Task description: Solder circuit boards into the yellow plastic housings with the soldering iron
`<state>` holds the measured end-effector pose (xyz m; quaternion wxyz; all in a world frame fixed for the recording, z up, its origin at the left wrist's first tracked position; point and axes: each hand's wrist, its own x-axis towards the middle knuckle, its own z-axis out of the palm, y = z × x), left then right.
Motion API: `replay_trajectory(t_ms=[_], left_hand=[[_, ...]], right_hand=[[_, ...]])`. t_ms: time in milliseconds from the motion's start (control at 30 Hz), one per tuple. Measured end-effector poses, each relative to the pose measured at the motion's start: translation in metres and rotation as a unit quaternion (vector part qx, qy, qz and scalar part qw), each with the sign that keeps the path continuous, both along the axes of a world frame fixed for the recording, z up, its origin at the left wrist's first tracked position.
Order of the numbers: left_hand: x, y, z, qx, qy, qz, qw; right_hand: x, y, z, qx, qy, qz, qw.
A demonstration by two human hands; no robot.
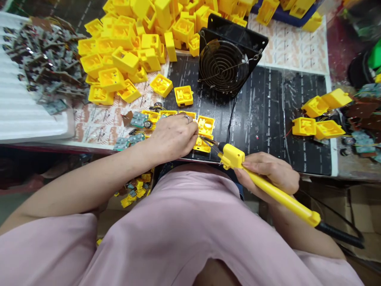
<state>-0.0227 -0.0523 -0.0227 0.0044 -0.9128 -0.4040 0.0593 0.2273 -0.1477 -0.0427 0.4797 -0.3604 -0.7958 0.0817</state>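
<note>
My right hand (pixel 269 172) is wrapped round the yellow handle of a soldering iron (pixel 279 193), whose metal tip points left toward my left hand. Close to that tip, my left hand (pixel 175 135) has its fingers pinched together over a row of small yellow plastic housings; what is between the fingertips is hidden. One open housing (pixel 206 125) shows just right of the fingers, and another housing (pixel 202 144) lies below it, by the iron's tip. Circuit boards (pixel 139 120) with wires sit left of my left hand, beside the row.
A black fan (pixel 224 59) with a wire guard stands behind the row. A big heap of yellow housings (pixel 127 59) is at the back left. Circuit boards (pixel 50 63) pile on a white foam tray (pixel 18 115). More housings (pixel 317 115) lie right on the black mat (pixel 276 115).
</note>
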Motion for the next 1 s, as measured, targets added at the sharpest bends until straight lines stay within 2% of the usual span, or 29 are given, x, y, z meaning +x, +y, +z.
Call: replay_trajectory(t_ms=[233,367,533,700,867,1000], left_hand=[[-0.003,0.000,-0.003,0.020,-0.043,-0.018,0.999],[-0.005,0.000,-0.004,0.026,-0.066,-0.024,0.997],[-0.002,0.000,-0.002,0.048,-0.042,-0.047,0.997],[-0.001,-0.001,-0.002,0.071,-0.030,-0.059,0.995],[0.001,-0.002,-0.002,0.052,-0.048,-0.046,0.996],[0.001,-0.002,0.000,0.053,-0.042,-0.040,0.997]], right_hand=[[0.000,0.007,0.009,0.012,-0.017,0.043,0.999],[0.003,0.006,0.013,-0.002,-0.020,0.042,0.999],[0.014,0.004,0.016,0.012,0.007,-0.022,1.000],[0.016,0.002,0.008,0.022,0.020,-0.025,0.999],[0.016,-0.010,0.002,-0.021,-0.004,-0.120,0.993],[0.017,-0.013,-0.002,-0.005,-0.017,-0.120,0.993]])
